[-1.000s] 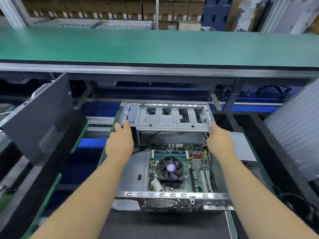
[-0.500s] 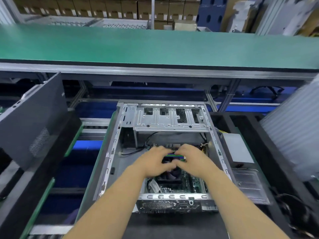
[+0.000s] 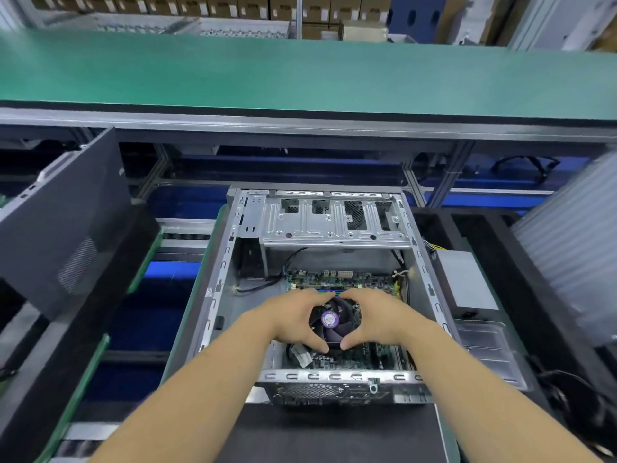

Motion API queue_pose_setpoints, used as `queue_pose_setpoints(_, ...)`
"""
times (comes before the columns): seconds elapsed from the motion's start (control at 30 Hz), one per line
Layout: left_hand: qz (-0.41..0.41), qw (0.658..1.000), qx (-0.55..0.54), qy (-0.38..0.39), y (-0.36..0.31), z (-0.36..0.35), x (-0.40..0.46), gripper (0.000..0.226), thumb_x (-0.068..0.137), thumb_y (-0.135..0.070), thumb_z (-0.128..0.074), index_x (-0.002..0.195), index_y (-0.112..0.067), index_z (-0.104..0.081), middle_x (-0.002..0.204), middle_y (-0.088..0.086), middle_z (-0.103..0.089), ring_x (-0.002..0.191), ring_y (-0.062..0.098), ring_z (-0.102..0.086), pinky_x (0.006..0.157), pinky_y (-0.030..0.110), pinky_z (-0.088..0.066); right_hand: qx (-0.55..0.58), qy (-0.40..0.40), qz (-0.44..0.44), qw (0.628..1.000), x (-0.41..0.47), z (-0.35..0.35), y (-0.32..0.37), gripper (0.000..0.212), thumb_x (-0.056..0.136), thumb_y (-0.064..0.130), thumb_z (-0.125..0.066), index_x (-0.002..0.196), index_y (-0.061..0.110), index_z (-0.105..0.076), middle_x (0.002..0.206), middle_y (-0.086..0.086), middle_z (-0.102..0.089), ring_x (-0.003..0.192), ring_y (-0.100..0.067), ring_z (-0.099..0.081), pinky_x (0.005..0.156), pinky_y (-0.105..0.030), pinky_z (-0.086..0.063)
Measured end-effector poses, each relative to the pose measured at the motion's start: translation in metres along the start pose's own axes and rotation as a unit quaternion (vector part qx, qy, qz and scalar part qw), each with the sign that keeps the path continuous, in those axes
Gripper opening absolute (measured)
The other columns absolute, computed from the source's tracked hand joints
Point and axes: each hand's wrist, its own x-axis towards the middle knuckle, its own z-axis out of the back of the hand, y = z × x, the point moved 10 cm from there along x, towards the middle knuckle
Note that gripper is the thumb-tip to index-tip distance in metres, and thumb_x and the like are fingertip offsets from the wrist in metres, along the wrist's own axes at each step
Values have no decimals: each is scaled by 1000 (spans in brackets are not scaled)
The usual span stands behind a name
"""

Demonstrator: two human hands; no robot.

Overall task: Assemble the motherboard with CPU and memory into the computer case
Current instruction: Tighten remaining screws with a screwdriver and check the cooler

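Head view: green motherboard point(image 3: 337, 280) lying inside open grey steel case point(image 3: 334, 225), beneath both hands. Left hand point(image 3: 293, 320) and right hand point(image 3: 377, 317) curled around black round cooler fan point(image 3: 330, 320), grasping it. Advised: even downward pressure, fingers clear of blades.

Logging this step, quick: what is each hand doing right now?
Left hand: fingers curled round the round black CPU cooler fan.
Right hand: fingers curled round the same fan.

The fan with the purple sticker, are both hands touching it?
Touching. The head view shows the left hand and right hand curled around the fan, thumbs on its near edge, fingers over its far edge.
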Motion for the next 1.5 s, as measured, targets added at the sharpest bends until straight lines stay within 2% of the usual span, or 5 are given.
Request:
queue_pose_setpoints(0.37, 36, 995, -92, -27, 12, 0, -4, 89, 73, -56, -79, 149, -36, -37, 139, -17, -48, 124, 4, -47, 102, 23, -38, 95, -10, -13, 995, -3, -4, -7, 82, 72, 53, -84, 143, 35, -50, 115, 29, -54, 104, 2, -52, 77, -3, -37)
queue_pose_setpoints(0.6, 168, 981, -7, -98, 49, 18, -7, 23, 92, -18, -41, 88, -22, -64, 93, -2, -65, 91, 23, -60, 78, 34, -51, -49, -73, -199, 976, 5, 11, -61, 18, 100, 19, -47, 112, 10, -58, 117, -13, -66, 93, -30, -61, 81, -36, -55)
queue_pose_setpoints(1.17, 272, 959, -13, -72, 80, 3, 0, 17, 90, -20, -46, 105, -14, -51, 93, 5, -58, 84, 24, -55, 65, 31, -42, 22, -109, -228, 967, 17, 14, -63, 14, 96, 22, -56, 98, 10, -64, 95, -14, -66, 76, -30, -60, 74, -40, -56)
queue_pose_setpoints(1.4, 314, 944, -70, -73, 91, 0, -4, 7, 86, -8, -43, 82, -12, -46, 72, 2, -48, 68, 18, -47, 59, 27, -36, -21, -152, -284, 947, 4, 31, -70, 32, 98, 25, -50, 124, 9, -57, 133, -18, -47, 98, -35, -59, 80, -38, -52)
queue_pose_setpoints(1.5, 356, 921, -90, -130, 103, 12, -15, 13, 89, -15, -48, 100, -11, -54, 95, 8, -61, 87, 25, -56, 74, 32, -44, -26, -148, -267, 952, 9, 31, -72, 29, 97, 27, -52, 119, 9, -60, 130, -18, -50, 86, -33, -54, 74, -35, -50)
